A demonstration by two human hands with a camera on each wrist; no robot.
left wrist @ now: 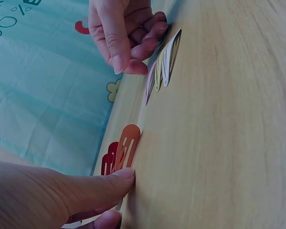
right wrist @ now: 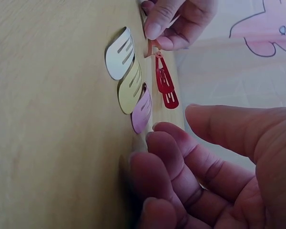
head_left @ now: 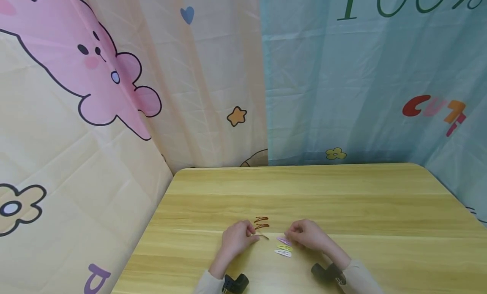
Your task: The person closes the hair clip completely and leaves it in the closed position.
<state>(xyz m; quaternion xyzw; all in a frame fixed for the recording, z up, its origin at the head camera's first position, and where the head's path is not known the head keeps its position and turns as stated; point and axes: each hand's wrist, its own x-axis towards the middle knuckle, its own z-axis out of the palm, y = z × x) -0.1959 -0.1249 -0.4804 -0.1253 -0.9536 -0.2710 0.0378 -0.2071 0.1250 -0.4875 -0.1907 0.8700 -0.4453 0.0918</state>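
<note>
My left hand (head_left: 236, 238) pinches one end of an orange snap hair clip (left wrist: 128, 139) between thumb and fingers, low over the table. Just beyond it lie two red hair clips (right wrist: 166, 76), one behind the other. To the right, a pink hair clip (right wrist: 142, 110), a yellow hair clip (right wrist: 130, 88) and a white hair clip (right wrist: 119, 56) lie in a short column on the wood. Beside the pink clip hovers my right hand (head_left: 308, 234), its fingers loosely bent and a gap between thumb and fingertips, with nothing held.
A light wooden table (head_left: 342, 201) spreads under both hands. Printed curtains (head_left: 213, 74) hang along its back and left sides. Each wrist carries a black camera, one of them the left wrist camera (head_left: 236, 283).
</note>
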